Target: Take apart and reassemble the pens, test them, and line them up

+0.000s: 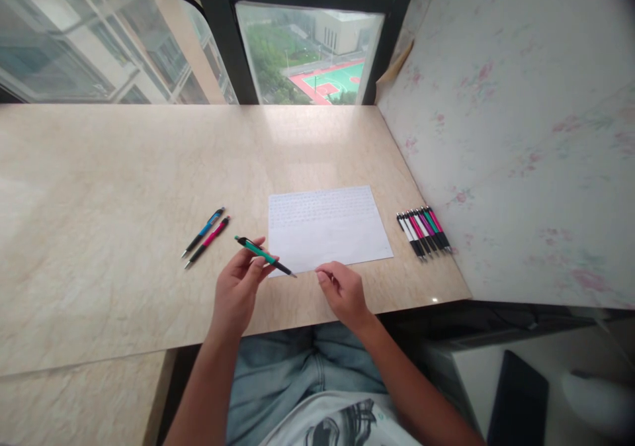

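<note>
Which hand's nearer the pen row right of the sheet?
Right. The right hand sits by the sheet, left of the pen row; the left hand, holding a green pen, is farther left.

You wear light blue denim jeans (278, 366), faded and creased across the lap, and a white T-shirt (347, 421) bearing a dark grey graphic print. Your left grip (238, 290) and right grip (344, 292) are bare hands; both forearms are uncovered.

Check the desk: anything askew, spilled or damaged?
Only a wallpaper corner by the window: it curls off, showing brown backing. No spill; the sheet lies flat, pens sit in a neat row, left hand holds a green pen.
</note>
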The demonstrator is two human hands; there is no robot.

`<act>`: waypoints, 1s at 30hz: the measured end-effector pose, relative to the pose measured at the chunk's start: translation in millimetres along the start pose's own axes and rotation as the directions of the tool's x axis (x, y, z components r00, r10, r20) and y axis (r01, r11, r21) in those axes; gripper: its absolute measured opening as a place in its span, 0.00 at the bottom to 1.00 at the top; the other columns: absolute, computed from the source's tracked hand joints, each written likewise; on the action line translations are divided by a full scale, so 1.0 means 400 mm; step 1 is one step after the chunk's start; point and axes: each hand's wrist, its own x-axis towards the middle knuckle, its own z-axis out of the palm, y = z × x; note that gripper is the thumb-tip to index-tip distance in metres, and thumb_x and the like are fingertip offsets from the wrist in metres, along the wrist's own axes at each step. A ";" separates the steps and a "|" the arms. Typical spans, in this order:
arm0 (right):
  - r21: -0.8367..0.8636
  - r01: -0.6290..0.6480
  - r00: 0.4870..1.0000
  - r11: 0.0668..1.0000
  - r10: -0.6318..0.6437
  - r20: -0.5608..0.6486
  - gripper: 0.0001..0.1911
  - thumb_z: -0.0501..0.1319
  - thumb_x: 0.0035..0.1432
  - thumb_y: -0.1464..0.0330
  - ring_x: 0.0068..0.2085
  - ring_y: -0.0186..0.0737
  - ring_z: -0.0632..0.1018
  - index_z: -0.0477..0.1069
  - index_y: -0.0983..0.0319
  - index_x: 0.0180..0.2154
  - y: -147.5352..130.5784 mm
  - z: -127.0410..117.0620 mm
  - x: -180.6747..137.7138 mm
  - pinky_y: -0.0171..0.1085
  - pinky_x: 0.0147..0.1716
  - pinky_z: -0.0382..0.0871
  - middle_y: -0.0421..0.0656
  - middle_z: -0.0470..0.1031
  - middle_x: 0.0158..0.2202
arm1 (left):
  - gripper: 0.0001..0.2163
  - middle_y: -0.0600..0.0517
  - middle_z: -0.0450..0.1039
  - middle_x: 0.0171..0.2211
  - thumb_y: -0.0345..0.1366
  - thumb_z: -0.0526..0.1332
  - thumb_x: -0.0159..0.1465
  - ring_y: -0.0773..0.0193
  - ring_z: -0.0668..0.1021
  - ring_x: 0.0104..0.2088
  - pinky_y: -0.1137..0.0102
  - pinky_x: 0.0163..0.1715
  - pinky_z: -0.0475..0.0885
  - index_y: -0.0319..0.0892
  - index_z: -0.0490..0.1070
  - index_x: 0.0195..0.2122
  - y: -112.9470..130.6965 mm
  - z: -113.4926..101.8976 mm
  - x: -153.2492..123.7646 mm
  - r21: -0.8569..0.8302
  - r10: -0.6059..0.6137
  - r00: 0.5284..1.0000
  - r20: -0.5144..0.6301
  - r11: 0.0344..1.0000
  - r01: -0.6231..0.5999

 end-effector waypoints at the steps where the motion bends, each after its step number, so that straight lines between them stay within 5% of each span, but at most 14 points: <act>1: 0.011 0.003 1.000 1.000 -0.003 -0.002 0.09 0.55 0.67 0.67 0.32 0.38 0.74 0.73 0.60 0.41 -0.003 -0.001 0.004 0.36 0.33 0.68 0.43 0.75 0.32 | 0.19 0.51 0.77 0.38 0.41 0.68 0.59 0.59 0.81 0.41 0.56 0.49 0.77 0.44 0.73 0.51 -0.005 0.024 -0.010 -0.099 -0.022 1.000 -0.004 0.995 0.022; 5: 0.027 -0.024 1.000 0.999 0.024 -0.009 0.13 0.55 0.67 0.66 0.39 0.41 0.76 0.71 0.61 0.49 -0.006 -0.002 0.031 0.36 0.33 0.69 0.48 0.77 0.41 | 0.12 0.52 0.77 0.38 0.37 0.71 0.57 0.60 0.82 0.42 0.58 0.51 0.76 0.43 0.75 0.41 -0.030 0.091 -0.024 -0.331 -0.108 0.994 0.034 0.937 0.113; 9: 0.004 -0.057 0.998 0.998 0.057 0.023 0.14 0.52 0.69 0.65 0.33 0.39 0.75 0.73 0.60 0.34 0.003 0.001 0.050 0.36 0.34 0.67 0.43 0.75 0.30 | 0.12 0.52 0.76 0.41 0.35 0.72 0.56 0.59 0.82 0.44 0.63 0.48 0.76 0.44 0.74 0.40 -0.062 0.116 -0.017 -0.425 -0.133 0.990 0.048 0.894 0.140; 21: -0.010 -0.155 0.988 0.988 0.155 -0.005 0.20 0.54 0.68 0.61 0.23 0.33 0.67 0.68 0.60 0.24 0.027 0.002 0.037 0.34 0.26 0.58 0.37 0.65 0.20 | 0.10 0.51 0.76 0.38 0.38 0.69 0.60 0.65 0.80 0.38 0.71 0.40 0.75 0.43 0.75 0.41 -0.094 0.116 -0.013 -0.423 -0.082 0.994 0.076 0.900 0.107; 30: 0.114 -0.195 0.980 0.974 0.198 -0.017 0.26 0.51 0.69 0.57 0.21 0.32 0.64 0.60 0.60 0.19 0.033 -0.007 0.034 0.34 0.24 0.57 0.36 0.60 0.17 | 0.10 0.50 0.78 0.30 0.42 0.70 0.58 0.64 0.78 0.31 0.70 0.35 0.71 0.41 0.78 0.34 -0.103 0.119 -0.020 -0.236 -0.010 0.994 0.106 0.971 0.034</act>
